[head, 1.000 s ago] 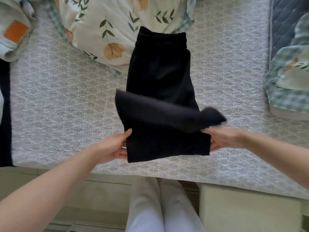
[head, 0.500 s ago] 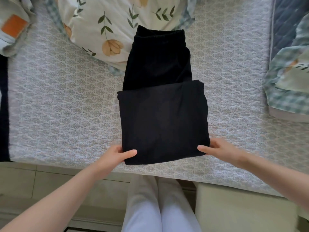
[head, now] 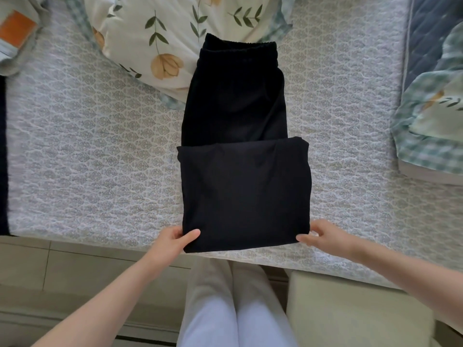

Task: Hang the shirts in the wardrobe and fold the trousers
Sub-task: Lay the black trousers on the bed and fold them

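Black trousers (head: 244, 186) lie on the patterned bed cover (head: 100, 159), folded so the leg part lies over the lower half and the elastic waistband points away from me. My left hand (head: 172, 240) pinches the near left corner of the fold, thumb on top and fingers under the cloth. My right hand (head: 323, 235) holds the near right corner, thumb on top, fingers tucked beneath the edge.
A floral quilt (head: 160, 38) lies bunched at the far side, partly under the waistband. Another floral and checked bedding piece (head: 431, 126) sits at the right. A pale garment with an orange patch (head: 17, 31) is at the far left. My legs stand against the bed's near edge.
The lifted leg fold has been laid flat over the trousers. Both hands have moved down from the sides to the near corners and taken hold there.
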A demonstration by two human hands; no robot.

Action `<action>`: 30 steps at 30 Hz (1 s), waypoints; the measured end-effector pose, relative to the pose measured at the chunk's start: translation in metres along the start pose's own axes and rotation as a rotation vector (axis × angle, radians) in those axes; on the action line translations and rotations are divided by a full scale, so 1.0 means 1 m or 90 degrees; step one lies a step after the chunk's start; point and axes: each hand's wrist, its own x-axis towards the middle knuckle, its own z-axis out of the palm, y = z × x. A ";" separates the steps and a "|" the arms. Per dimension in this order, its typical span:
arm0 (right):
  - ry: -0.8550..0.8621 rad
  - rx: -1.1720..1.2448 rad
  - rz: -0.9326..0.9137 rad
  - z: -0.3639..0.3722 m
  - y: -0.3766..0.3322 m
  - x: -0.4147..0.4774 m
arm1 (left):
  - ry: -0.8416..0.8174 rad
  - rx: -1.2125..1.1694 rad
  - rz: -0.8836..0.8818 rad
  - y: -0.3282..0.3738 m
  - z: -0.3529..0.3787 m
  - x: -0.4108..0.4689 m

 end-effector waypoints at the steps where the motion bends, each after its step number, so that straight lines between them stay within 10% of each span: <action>1: -0.001 -0.039 -0.022 -0.001 0.000 0.000 | -0.002 0.001 -0.002 0.000 -0.001 0.000; 7: 0.167 -0.650 -0.111 -0.053 0.014 0.003 | 0.051 0.247 0.081 0.008 -0.046 0.012; 12: 0.473 -0.855 -0.326 -0.093 -0.021 0.011 | 0.354 0.766 0.537 0.036 -0.082 0.044; 18: 0.286 -1.191 -0.524 -0.098 -0.051 0.064 | 0.119 1.249 0.818 0.093 -0.080 0.088; 30: 0.191 -1.191 -0.654 -0.121 -0.065 0.114 | -0.119 1.263 0.826 0.112 -0.083 0.137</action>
